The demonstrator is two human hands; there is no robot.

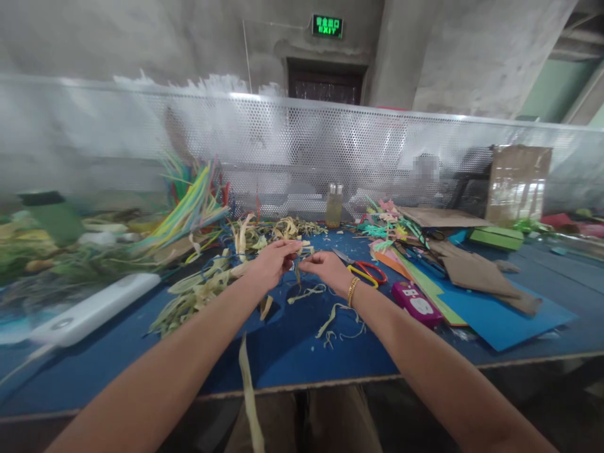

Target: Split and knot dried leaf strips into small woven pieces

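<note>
My left hand [274, 265] is closed, its thumb and fingers pinching a pale strip of dried corn husk [304, 243]. Close beside it, my right hand [326, 269], with a gold bracelet at the wrist, pinches a thin end of husk that dangles between the two hands. Thin curled husk shreds [346, 318] lie below on the blue table [287, 362]. One long husk strip [248, 377] hangs over the front edge. A heap of husks [189, 308] spreads to the left of my left forearm.
Scissors [370, 274] with red and yellow handles lie right of my right hand. Beyond are a purple packet [415, 304], blue paper [500, 318] and brown paper [476, 267]. A white power strip [94, 308] lies left; a glass bottle [335, 206] stands behind, before a perforated metal screen [292, 138].
</note>
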